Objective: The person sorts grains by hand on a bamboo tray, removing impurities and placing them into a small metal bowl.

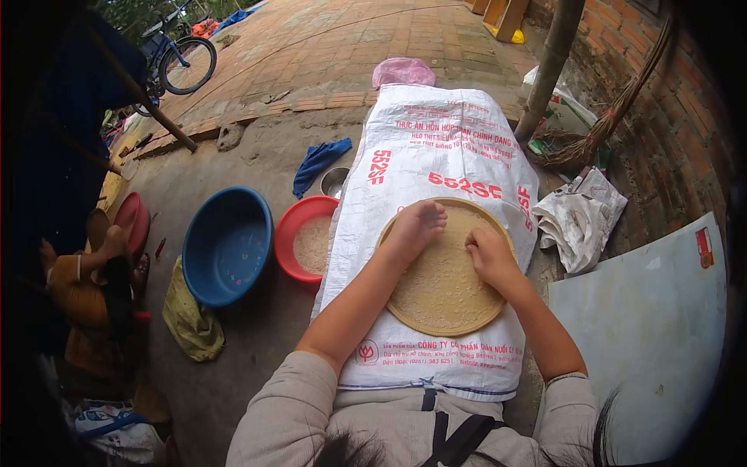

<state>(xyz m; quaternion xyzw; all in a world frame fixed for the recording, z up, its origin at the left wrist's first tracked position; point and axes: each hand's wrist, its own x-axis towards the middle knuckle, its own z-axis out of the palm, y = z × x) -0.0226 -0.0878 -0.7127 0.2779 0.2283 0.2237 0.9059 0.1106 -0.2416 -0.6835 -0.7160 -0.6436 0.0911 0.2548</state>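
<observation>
While pale grain [436, 292] dots the round tray [412, 313], two hands bend over it

The tray lies on a white sack [436, 167]. Left hand [420, 226] loosely curled, right hand [490, 255] pinched; whether either grips grain is unclear. Beside the sack sits a red basin [285, 243].

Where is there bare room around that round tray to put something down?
On the printed sack, between tray and pink bundle; on the pale sheet, beside the crumpled sack. Crowded: tray's left, with red basin, blue basin and metal bowl.

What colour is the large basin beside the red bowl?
The large basin is blue, inside and out, seen in the head view.
</observation>
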